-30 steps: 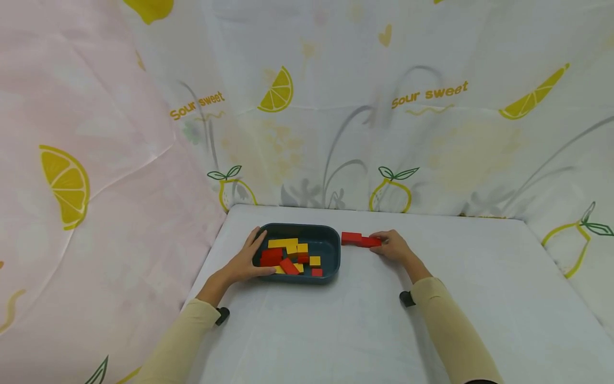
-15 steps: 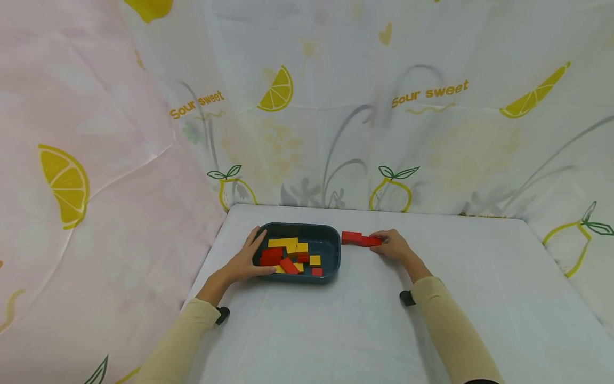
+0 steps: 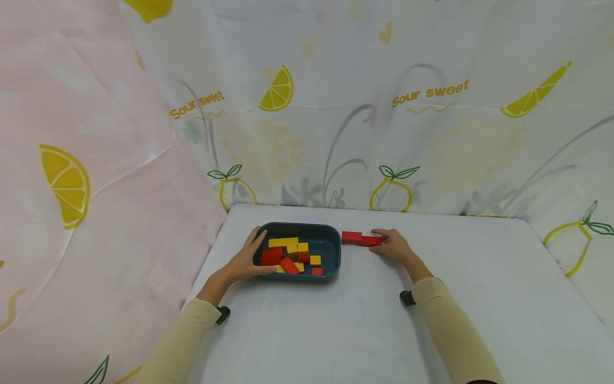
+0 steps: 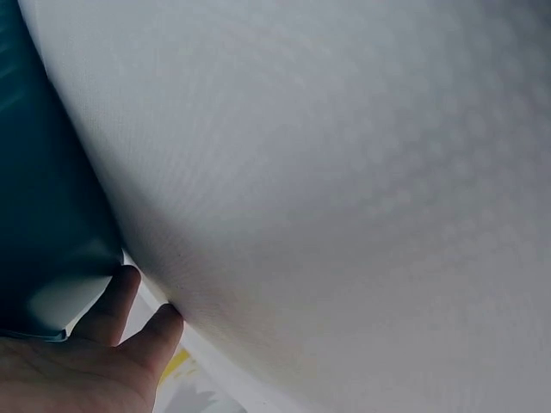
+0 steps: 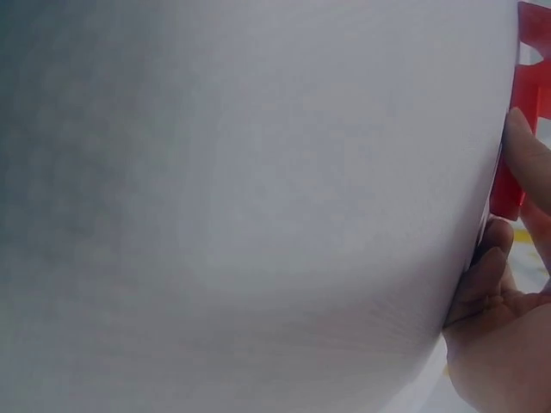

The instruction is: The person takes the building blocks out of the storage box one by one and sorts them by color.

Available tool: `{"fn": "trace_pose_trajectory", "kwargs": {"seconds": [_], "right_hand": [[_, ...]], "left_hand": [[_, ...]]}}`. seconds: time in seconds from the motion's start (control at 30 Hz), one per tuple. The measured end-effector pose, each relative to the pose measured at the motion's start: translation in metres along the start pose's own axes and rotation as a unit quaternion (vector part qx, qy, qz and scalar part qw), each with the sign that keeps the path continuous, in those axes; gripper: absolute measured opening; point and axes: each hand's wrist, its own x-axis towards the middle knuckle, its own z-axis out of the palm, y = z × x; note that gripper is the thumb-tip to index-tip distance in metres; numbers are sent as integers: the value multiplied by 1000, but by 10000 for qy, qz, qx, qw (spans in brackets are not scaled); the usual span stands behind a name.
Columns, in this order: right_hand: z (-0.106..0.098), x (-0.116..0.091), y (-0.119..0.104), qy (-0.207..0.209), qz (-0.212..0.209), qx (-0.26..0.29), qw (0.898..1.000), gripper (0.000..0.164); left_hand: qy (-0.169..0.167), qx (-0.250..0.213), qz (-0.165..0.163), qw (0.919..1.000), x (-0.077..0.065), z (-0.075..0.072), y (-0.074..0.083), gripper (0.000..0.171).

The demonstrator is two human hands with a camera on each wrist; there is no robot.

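Tabletop [image 3: 326, 330]: left hand [image 3: 243, 263] spread on tray [image 3: 331, 255] of blocks [image 3: 272, 256], right hand [image 3: 394, 247] pinching red block [image 3: 370, 241].

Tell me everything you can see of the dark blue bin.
The dark blue bin is a rectangular, round-cornered tub, smooth and plastic-looking. It sits upright on the white table, open-topped, long side running left to right. Red and yellow blocks lie jumbled inside, mostly towards the left. The left hand rests on its left end, thumb at the near rim.
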Motion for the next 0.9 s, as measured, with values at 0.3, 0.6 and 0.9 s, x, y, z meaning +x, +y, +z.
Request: {"fn": "trace_pose_trajectory", "kwargs": {"seconds": [0.3,0.6,0.9], "right_hand": [[1,-1,-1,61,-221,-90,9997,48],[1,-3,-4,131,-326,-139,9993,46],[1,-3,-4,129,-218,-252,9994,46]], "left_hand": [[-22,-43,15,10000,-1,-1,0,115],[-26,-82,24,10000,0,0,-1,115],[-9,-63,17,10000,-1,-1,1,115]]}}
